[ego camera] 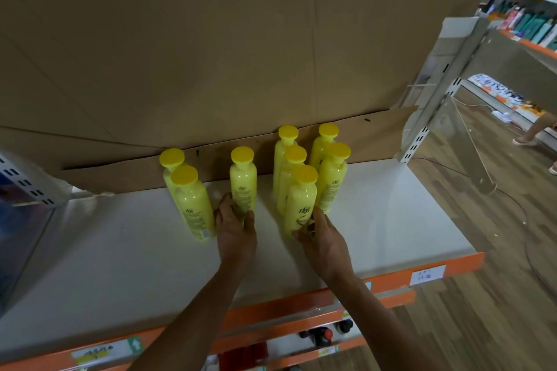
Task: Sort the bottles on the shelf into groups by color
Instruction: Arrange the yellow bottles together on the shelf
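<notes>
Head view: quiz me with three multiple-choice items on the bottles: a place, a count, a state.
1. Where is the bottle that the left hand grips?
A. in the left pair
B. alone in the middle
C. at the back right

2. How many yellow bottles stand on the shelf?
A. five
B. ten
C. eight

3. The right hand is
A. gripping the front bottle of the right group
B. flat on the shelf
C. off the shelf

Answers: B, no other bottle touches it; C, eight yellow caps show; A, its fingers curl round that bottle.
</notes>
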{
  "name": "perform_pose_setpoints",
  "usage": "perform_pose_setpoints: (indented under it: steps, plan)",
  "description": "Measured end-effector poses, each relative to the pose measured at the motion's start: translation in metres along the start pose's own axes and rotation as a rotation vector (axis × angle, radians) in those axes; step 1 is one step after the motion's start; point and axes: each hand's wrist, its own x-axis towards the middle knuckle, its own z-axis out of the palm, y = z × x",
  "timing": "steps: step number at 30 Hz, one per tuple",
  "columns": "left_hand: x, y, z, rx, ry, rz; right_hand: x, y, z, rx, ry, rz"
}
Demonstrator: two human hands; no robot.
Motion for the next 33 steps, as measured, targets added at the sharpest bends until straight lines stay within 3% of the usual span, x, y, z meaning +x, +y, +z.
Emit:
perform_pose_setpoints:
  steps: [9, 16, 28, 33]
  plan:
    - [0.015, 0.005, -0.001, -0.057, -0.078, -0.016, 0.000, 0.000, 0.000, -0.045, 0.022, -0.024]
    - [-0.032, 0.008, -0.006, -0.012, -0.211, 0.053, 0.000, 0.006, -0.007, -0.032, 0.029, -0.016]
    - [-0.043, 0.013, 0.013, -0.030, -0.224, 0.062, 0.000, 0.039, -0.041, -0.027, 0.021, 0.071]
    - [-0.046, 0.018, 0.022, -0.029, -0.230, 0.059, -0.003, 0.036, -0.038, -0.033, -0.050, 0.019]
